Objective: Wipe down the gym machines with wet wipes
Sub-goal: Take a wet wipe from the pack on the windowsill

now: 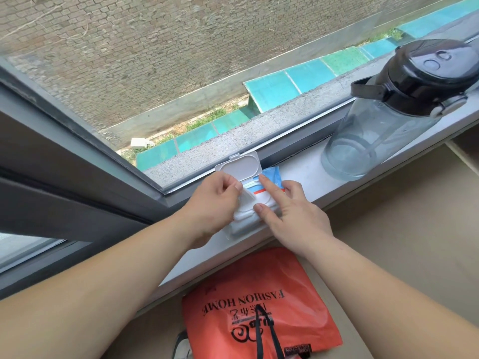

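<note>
1. Locate the wet wipes pack [272, 177]. It lies flat on the windowsill [308, 183], its far side close to the sill's back edge at the window frame.
2. Note the flip lid [238, 167]. It stands fully open, hinged back toward the glass, so the dispensing slot is exposed.
3. Check your left hand [212, 203]. Its thumb and forefinger pinch the wipe [246, 203], which is partly drawn out of the slot. The other fingers are curled in behind.
4. Check your right hand [295, 213]. It holds nothing. Its fingers are spread and mostly straight, with the index fingertip and thumb pressing down on the top of the pack to steady it.
5. Observe the water bottle [383, 125] standing toward the right end of the sill, well apart from the pack. An orange bag [259, 301] lies below the sill's front edge.
6. Assess progress. The task appears to be at its first stage: the pack is open and one wipe is coming free. No gym machine is in view, and no wiping can be confirmed.
7. Expect the remaining work to be: free the wipe fully, close the lid, go to the machines and wipe them down.
</note>
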{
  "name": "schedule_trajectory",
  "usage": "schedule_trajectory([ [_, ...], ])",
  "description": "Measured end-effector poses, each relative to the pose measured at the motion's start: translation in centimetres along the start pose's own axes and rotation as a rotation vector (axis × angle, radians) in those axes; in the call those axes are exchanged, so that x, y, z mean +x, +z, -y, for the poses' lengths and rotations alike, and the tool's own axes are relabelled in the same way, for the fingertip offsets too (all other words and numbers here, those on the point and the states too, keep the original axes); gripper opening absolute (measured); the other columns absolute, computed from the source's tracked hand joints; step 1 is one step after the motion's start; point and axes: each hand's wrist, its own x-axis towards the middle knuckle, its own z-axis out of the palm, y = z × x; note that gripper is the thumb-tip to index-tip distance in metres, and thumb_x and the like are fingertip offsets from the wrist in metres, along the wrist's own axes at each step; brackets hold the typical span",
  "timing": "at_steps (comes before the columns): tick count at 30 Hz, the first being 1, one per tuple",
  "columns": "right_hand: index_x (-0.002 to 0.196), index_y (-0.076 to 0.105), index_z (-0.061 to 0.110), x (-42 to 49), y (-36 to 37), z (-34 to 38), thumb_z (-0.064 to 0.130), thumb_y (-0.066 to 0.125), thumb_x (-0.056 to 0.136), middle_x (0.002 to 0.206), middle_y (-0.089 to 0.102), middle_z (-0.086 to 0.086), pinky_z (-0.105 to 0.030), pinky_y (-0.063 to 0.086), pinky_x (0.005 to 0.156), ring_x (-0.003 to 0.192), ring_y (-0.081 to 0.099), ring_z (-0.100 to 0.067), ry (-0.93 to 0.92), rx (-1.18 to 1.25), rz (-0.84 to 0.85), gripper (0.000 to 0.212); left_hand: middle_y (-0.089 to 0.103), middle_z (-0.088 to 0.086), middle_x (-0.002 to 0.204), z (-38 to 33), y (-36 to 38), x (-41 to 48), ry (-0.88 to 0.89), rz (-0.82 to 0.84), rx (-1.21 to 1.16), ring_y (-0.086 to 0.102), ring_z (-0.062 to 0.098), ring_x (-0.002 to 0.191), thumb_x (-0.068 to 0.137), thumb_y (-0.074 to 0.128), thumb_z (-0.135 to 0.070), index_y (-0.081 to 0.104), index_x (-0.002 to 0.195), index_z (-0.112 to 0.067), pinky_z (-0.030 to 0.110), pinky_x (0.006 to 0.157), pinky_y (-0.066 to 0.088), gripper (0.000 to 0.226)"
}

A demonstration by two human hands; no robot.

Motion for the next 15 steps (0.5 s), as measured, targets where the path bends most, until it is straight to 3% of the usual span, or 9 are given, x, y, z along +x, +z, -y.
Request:
schedule_trajectory([
  [3, 0.150, 0.007, 0.070, 0.0, -0.2, -0.1, 0.074, 0.033, 0.098, 0.160, 0.018, 0.013, -0.037, 0.046, 0.100, 0.134, 0.051, -0.022, 0.000, -0.005, 0.009, 0.058, 0.054, 0.003, 0.065, 0.4, -0.1, -0.3, -0.067, -0.031, -0.341, 0.045, 0.014, 0.060, 0.109, 0.044, -0.013, 0.057, 0.084, -0.010, 0.027, 0.063, 0.040, 0.029],
  [5, 0.150, 0.009, 0.069, 0.0, -0.3, 0.0, 0.074, 0.034, 0.098, 0.160, 0.019, 0.013, -0.037, 0.046, 0.101, 0.134, 0.051, -0.022, -0.002, -0.002, 0.011, 0.058, 0.055, 0.002, 0.062, 0.5, -0.1, -0.5, -0.077, -0.083, -0.411, 0.046, 0.012, 0.057, 0.109, 0.044, -0.012, 0.059, 0.081, -0.009, 0.029, 0.065, 0.041, 0.032],
  [8, 0.151, 0.011, 0.068, 0.0, -0.3, 0.1, 0.073, 0.036, 0.098, 0.159, 0.020, 0.013, -0.038, 0.045, 0.102, 0.135, 0.050, -0.021, -0.001, 0.007, 0.005, 0.059, 0.062, 0.002, 0.077, 0.3, 0.0, -0.9, 0.044, -0.280, 0.019, 0.054, 0.011, 0.064, 0.105, 0.054, -0.019, 0.060, 0.093, -0.011, 0.019, 0.063, 0.044, 0.015],
  [10, 0.151, 0.013, 0.067, 0.0, -0.3, 0.1, 0.073, 0.038, 0.098, 0.158, 0.021, 0.013, -0.038, 0.045, 0.102, 0.134, 0.051, -0.022, 0.002, 0.012, 0.002, 0.059, 0.058, -0.002, 0.088, -0.5, -0.4, -1.4, 0.377, -0.398, 0.319, 0.052, 0.010, 0.073, 0.099, 0.061, -0.015, 0.058, 0.097, -0.013, 0.017, 0.066, 0.038, 0.004],
  [12, 0.150, 0.013, 0.068, 0.0, -0.3, 0.2, 0.073, 0.038, 0.097, 0.157, 0.022, 0.013, -0.038, 0.045, 0.101, 0.132, 0.053, -0.023, 0.004, 0.012, -0.004, 0.059, 0.053, -0.003, 0.094, -1.0, -0.7, -1.4, 0.709, -0.313, 0.539, 0.050, 0.014, 0.080, 0.094, 0.066, -0.015, 0.060, 0.098, -0.014, 0.023, 0.073, 0.040, 0.007],
  [13, 0.150, 0.013, 0.068, 0.1, -0.3, 0.2, 0.073, 0.038, 0.097, 0.156, 0.023, 0.013, -0.037, 0.045, 0.100, 0.130, 0.054, -0.023, 0.004, 0.008, -0.007, 0.059, 0.053, -0.002, 0.096, -1.0, -0.6, -1.2, 0.770, -0.217, 0.656, 0.052, 0.018, 0.085, 0.093, 0.068, -0.020, 0.061, 0.099, -0.015, 0.028, 0.075, 0.043, 0.010],
  [15, 0.150, 0.013, 0.069, 0.1, -0.3, 0.2, 0.073, 0.037, 0.097, 0.155, 0.023, 0.014, -0.037, 0.046, 0.098, 0.128, 0.056, -0.023, 0.010, 0.001, -0.009, 0.058, 0.053, -0.001, 0.102, -0.7, 0.2, -0.9, 0.651, -0.077, 0.864, 0.055, 0.023, 0.095, 0.093, 0.068, -0.035, 0.061, 0.103, -0.018, 0.039, 0.078, 0.049, 0.021],
])
